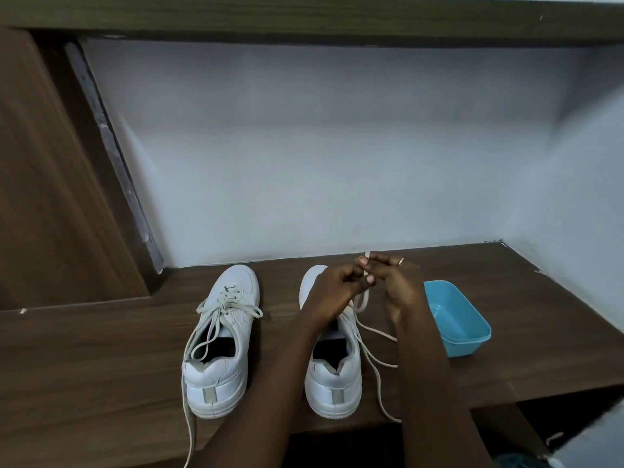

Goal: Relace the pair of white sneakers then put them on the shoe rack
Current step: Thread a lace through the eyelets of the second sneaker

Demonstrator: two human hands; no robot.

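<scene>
Two white sneakers stand side by side on a dark wooden shelf (101, 349), toes toward the wall. The left sneaker (219, 339) has its lace threaded, with loose ends hanging over the shelf's front edge. Over the toe end of the right sneaker (332, 376), my left hand (332, 290) and my right hand (398, 285) meet and pinch its white lace (371, 359) between fingertips. A short tip of lace sticks up above the fingers. The rest of the lace trails down the shoe's right side to the shelf edge.
A light blue plastic tub (456, 319) sits on the shelf just right of my right hand. A white wall rises behind the shoes. A wooden panel stands at the left and a dark shelf board runs overhead.
</scene>
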